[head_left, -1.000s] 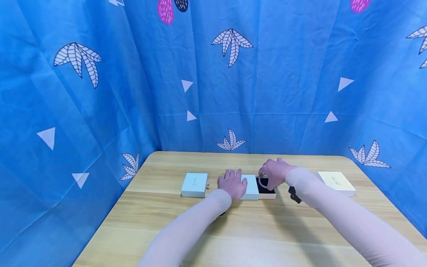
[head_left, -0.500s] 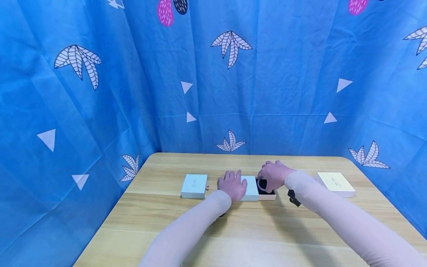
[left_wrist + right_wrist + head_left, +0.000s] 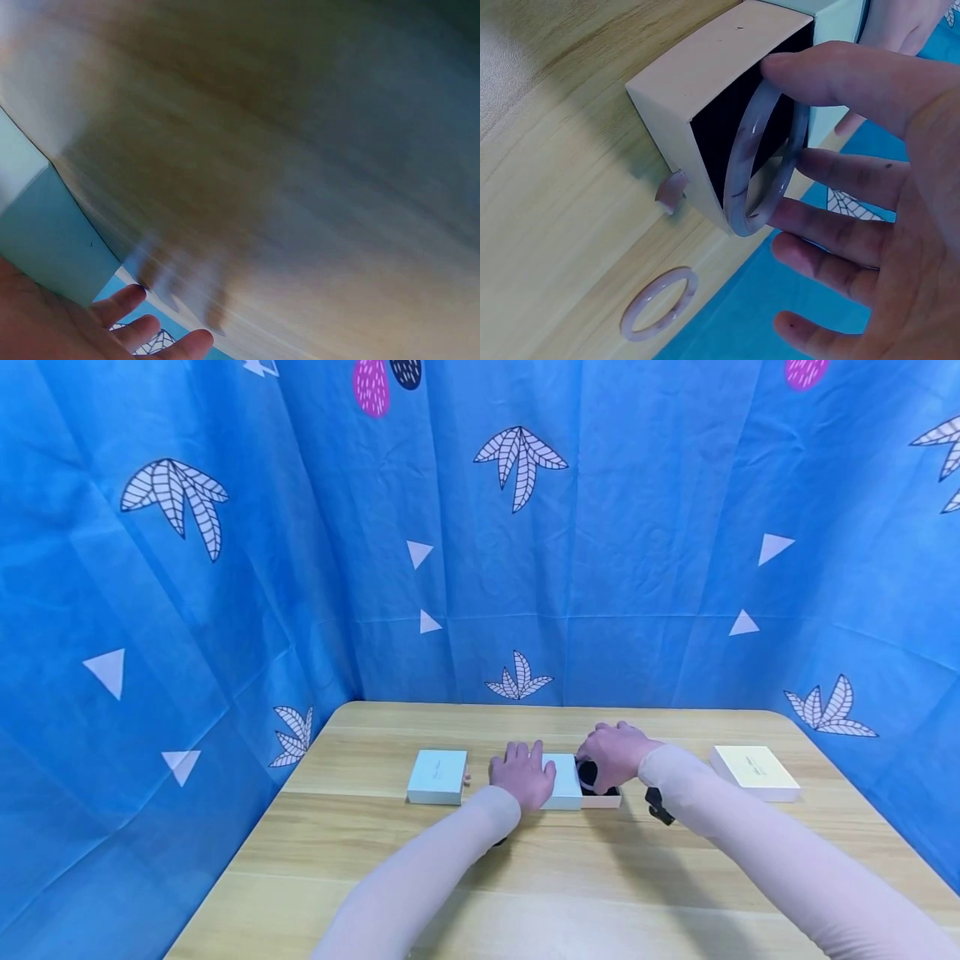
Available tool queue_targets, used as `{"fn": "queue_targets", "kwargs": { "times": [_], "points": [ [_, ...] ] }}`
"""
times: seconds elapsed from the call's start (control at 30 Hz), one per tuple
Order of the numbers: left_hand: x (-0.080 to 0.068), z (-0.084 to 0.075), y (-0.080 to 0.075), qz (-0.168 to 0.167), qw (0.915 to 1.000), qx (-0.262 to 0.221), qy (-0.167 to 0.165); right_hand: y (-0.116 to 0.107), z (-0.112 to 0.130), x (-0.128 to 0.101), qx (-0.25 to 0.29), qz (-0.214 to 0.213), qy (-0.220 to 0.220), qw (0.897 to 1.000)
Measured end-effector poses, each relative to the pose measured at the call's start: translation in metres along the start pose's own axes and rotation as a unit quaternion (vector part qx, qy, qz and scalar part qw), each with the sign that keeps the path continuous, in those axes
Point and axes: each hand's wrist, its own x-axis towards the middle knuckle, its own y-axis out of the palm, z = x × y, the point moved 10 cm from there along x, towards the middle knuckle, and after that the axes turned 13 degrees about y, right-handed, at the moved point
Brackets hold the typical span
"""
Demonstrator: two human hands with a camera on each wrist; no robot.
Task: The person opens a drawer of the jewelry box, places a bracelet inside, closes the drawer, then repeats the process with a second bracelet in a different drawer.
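Fingers (image 3: 832,75) of the right hand (image 3: 615,752) curl around a pale translucent bangle (image 3: 761,161), thumb across its top and the other fingers supporting its lower edge. The bangle stands upright, half inside the dark-lined drawer (image 3: 705,97) of a small sliding gift box that rests near the middle of the wooden desk (image 3: 570,877). The left hand (image 3: 521,772) lies flat, fingers straight and relaxed, on the box's light blue sleeve (image 3: 562,781), steadying it; its wrist view shows only the sleeve's side and blurred wood.

A second bangle (image 3: 658,304) lies flat on the desk just beside the drawer's far side. A small ribbon pull tab (image 3: 671,191) hangs from the drawer front. A closed light blue box (image 3: 437,775) sits to the left and a closed cream box (image 3: 753,771) well to the right, all before a blue patterned curtain (image 3: 225,568).

Likely risks: the bangle looks hard and brittle, so letting go while it stands on edge could let it tip, knock the drawer rim, or roll out onto the desk. If the flat hand eases off, the light box may slide under the pressure. A sweeping hand could also nudge the loose bangle towards the desk edge
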Motion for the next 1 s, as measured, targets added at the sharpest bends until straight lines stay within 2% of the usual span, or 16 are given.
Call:
{"fn": "queue_targets", "kwargs": {
  "times": [0.37, 0.63, 1.0],
  "points": [
    [0.0, 0.0, 0.0, -0.003, 1.0, 0.003, 0.002, -0.001, 0.002, -0.001, 0.005, -0.01, 0.018, 1.0],
    [0.001, 0.0, 0.003, -0.003, 1.0, 0.002, -0.001, -0.005, 0.01, -0.003, -0.019, -0.027, 0.01, 0.999],
    [0.002, 0.001, 0.002, 0.002, 1.0, 0.007, 0.0, -0.006, 0.013, -0.004, -0.019, -0.037, 0.003, 0.999]
  ]
}}
